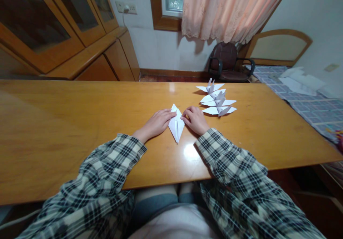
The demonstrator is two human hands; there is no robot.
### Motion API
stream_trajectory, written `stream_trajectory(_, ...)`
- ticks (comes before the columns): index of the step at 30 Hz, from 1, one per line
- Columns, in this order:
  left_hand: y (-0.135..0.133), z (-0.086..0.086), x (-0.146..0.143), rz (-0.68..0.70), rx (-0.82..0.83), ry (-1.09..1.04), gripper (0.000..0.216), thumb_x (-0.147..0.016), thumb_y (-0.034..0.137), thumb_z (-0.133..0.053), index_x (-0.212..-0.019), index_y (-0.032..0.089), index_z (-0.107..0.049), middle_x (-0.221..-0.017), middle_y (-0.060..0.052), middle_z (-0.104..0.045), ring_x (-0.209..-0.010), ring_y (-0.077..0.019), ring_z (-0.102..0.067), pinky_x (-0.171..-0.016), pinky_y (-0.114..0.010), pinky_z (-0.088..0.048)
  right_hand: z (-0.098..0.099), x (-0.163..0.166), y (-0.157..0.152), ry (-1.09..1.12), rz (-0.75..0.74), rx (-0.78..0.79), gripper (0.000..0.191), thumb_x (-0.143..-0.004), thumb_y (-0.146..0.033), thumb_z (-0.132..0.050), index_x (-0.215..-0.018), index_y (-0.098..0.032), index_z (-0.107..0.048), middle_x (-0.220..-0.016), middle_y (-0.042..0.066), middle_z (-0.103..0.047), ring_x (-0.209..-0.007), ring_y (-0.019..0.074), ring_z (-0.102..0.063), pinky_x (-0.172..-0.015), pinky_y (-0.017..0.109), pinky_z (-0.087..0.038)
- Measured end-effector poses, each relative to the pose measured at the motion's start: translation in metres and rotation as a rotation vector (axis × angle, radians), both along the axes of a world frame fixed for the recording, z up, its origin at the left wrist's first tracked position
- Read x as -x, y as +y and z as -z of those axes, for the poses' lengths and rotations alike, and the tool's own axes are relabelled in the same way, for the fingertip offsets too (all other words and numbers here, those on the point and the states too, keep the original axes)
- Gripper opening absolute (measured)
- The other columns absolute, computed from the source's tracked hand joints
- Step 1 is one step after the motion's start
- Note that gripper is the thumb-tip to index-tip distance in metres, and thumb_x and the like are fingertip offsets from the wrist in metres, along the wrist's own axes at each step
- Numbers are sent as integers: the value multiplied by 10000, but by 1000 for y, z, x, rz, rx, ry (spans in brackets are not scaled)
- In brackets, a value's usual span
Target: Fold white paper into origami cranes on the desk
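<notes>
A white sheet of paper folded into a narrow diamond lies flat on the table, its split, long point toward me. From the left, my left hand rests with fingers stretched flat, the tips on the paper's upper part. My right hand is curled at the right edge, with thumb and forefinger pinching the paper's side. Beyond my right hand stand several finished white paper cranes in a close row, wings spread.
The wooden table spans the view, with its near edge at my lap. A glass-door cabinet rises at the back left. Behind the table are a brown armchair and, at right, a bed with loose white paper.
</notes>
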State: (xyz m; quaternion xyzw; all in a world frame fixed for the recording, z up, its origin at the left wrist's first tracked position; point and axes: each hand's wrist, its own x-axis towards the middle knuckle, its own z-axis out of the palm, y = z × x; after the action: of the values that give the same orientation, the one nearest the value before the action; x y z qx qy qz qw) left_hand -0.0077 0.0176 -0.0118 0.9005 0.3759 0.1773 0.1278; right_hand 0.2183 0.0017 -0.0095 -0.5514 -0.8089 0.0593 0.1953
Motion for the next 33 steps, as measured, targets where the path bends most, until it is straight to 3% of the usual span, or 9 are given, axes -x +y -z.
stream_trajectory(10, 0, -3, -1, -22, 11, 65, 484, -989, 400, -403, -1397, 174, -530, -1453, -86, -540, -1411, -263, -388, -1169, -466, -318, -1, 1, -3, -10, -32, -58, 205, -937, -384, -571, -1033, -229, -663, -1168, 104, -600, -1109, 283, -479, -926, 425, -366)
stream_trajectory(17, -5, -2, -5, -67, 42, 197, 544, -1017, 411, -324, -1492, 157, -399, -1560, -82, -399, -1483, -267, -265, -1221, -481, -206, -1, 9, -7, -85, -1, -126, 199, -946, -367, -560, -1033, -214, -654, -1168, 110, -608, -1169, 295, -454, -963, 438, -348)
stream_trajectory(22, -8, 0, -4, -55, 43, 237, 581, -1025, 436, -269, -1533, 157, -312, -1602, -88, -314, -1503, -269, -212, -1229, -492, -174, 2, 15, -8, -48, 54, -81, 250, -953, -416, -538, -1039, -205, -641, -1135, 116, -609, -1111, 287, -481, -944, 424, -364)
stream_trajectory(27, -12, -2, -3, -44, 15, 214, 591, -1026, 447, -255, -1541, 158, -283, -1591, -99, -339, -1503, -257, -214, -1228, -479, -181, 1, 19, -8, -31, 79, -86, 262, -937, -450, -557, -980, -206, -641, -1110, 105, -606, -1095, 281, -488, -941, 410, -361)
stream_trajectory(33, -18, -6, 1, 59, -10, 208, 577, -1028, 437, -259, -1538, 170, -286, -1602, -98, -314, -1508, -230, -204, -1237, -441, -165, 1, 21, -8, -48, 102, -59, 257, -920, -445, -577, -987, -203, -635, -1159, 116, -593, -1114, 293, -481, -944, 420, -357)
